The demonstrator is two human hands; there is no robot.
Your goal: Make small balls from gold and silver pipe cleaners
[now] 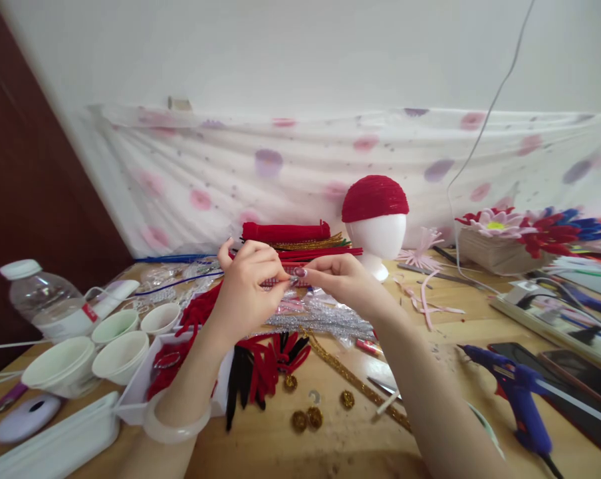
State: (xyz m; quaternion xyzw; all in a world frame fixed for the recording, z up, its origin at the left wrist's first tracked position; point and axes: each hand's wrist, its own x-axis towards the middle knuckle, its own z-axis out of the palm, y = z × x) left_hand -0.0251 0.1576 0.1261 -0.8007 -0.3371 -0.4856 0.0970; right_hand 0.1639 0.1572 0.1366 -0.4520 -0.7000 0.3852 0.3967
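My left hand (250,286) and my right hand (338,279) meet fingertip to fingertip above the middle of the table. Both are closed in a pinch around something small and greyish (293,280), mostly hidden by the fingers. Just below them lies a bundle of silver tinsel stems (325,318) with clear plastic wrap. Red and black fuzzy pieces (265,366) spread out nearer to me. Gold coiled balls (314,417) and a long gold tinsel stem (348,377) rest on the wood. Behind my hands are red pipe cleaner bundles (285,231).
A white foam head (377,236) wearing a red cap (375,199) stands behind. To the right are a blue glue gun (517,392), a power strip (524,309) and fuzzy flowers (494,223). White cups (121,356), a bottle (46,299) and a white box (131,402) stand left.
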